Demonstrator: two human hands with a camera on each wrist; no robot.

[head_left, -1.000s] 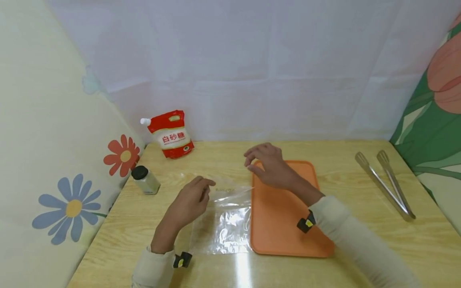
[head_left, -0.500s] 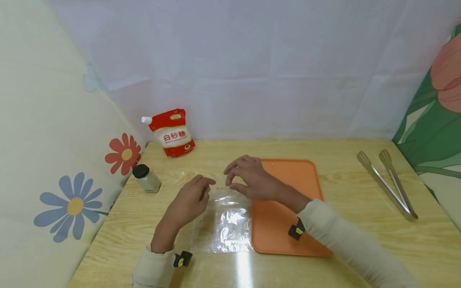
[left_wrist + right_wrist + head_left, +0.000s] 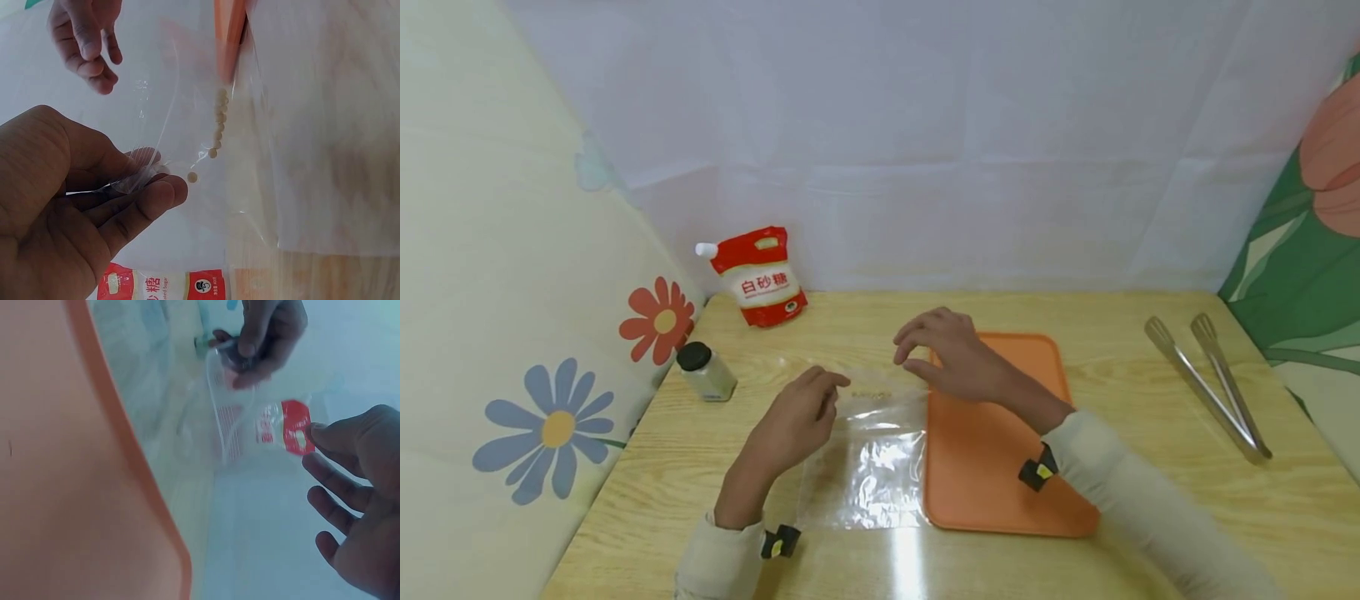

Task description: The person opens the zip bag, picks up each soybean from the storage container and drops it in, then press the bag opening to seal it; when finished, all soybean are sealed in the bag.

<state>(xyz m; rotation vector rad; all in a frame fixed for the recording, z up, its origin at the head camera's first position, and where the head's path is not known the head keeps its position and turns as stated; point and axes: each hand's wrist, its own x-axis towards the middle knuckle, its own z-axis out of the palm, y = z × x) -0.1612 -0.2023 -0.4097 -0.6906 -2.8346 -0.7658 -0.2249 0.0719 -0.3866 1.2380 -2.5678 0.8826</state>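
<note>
A clear plastic zip bag (image 3: 880,479) reaches down over the table, left of an orange cutting board (image 3: 992,467). My left hand (image 3: 793,421) pinches its upper left edge between thumb and fingers. Several small round pale beans (image 3: 220,122) show through the film near the bag's mouth in the left wrist view. My right hand (image 3: 951,354) hovers over the board's upper left part, close to the bag's upper right corner. In the right wrist view its thumb and fingers (image 3: 337,509) are apart, loosely bent, with nothing seen between them.
A red and white sugar pouch (image 3: 763,279) stands at the back left. Before it is a jar (image 3: 709,377) with a black lid, by the left wall. Metal tongs (image 3: 1213,387) lie on the right of the wooden table (image 3: 1120,517).
My right hand moved left to the bag's mouth half a second ago, then drew back right and up over the board. My left hand keeps its hold on the bag.
</note>
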